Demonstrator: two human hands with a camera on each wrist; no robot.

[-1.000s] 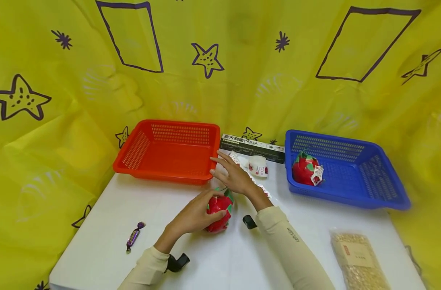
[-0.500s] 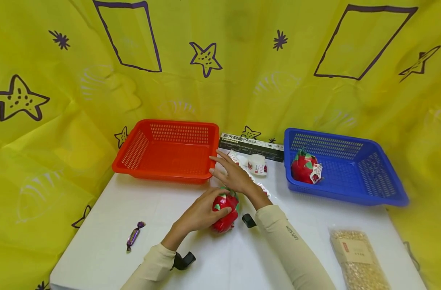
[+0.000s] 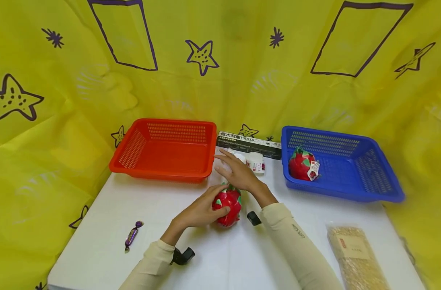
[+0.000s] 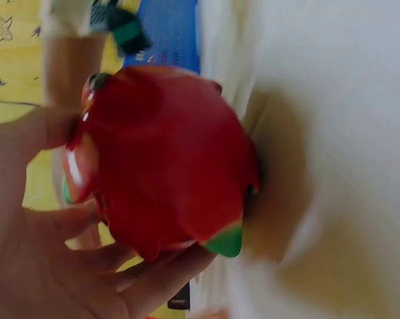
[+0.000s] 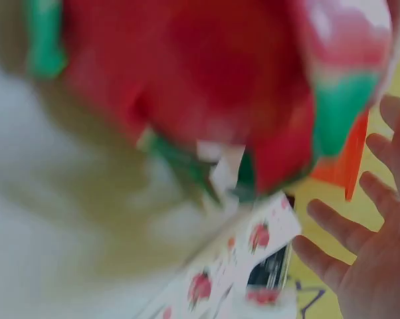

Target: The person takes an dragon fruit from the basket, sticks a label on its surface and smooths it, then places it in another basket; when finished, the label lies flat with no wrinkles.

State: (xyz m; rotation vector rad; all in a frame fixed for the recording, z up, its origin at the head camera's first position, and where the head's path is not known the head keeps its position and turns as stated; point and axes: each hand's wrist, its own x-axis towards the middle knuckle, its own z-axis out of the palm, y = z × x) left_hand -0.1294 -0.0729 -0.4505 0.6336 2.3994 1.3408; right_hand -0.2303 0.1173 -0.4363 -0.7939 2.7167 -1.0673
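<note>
My left hand (image 3: 200,210) grips a red dragon fruit (image 3: 229,207) with green-tipped scales, over the middle of the white table. In the left wrist view, the thumb and fingers curve round the dragon fruit (image 4: 167,159), whose shadow falls on the table beside it. Just beyond its top is my right hand (image 3: 240,172), fingers spread and holding nothing. The right wrist view shows those open fingers (image 5: 333,232) beside the fruit. White packaging printed with dragon fruits (image 5: 200,286) lies behind, partly hidden by the right hand in the head view.
A red basket (image 3: 162,176) stands at back left. The blue basket (image 3: 343,193) at back right holds another dragon fruit (image 3: 301,164). Between them lies a pasta box (image 3: 249,146). A purple-wrapped candy (image 3: 132,237) lies at left, a bag of grains (image 3: 358,253) at front right.
My left hand has moved right with the dragon fruit, which has turned slightly. My right hand has shifted a little to the right. The head view has tilted slightly.
</note>
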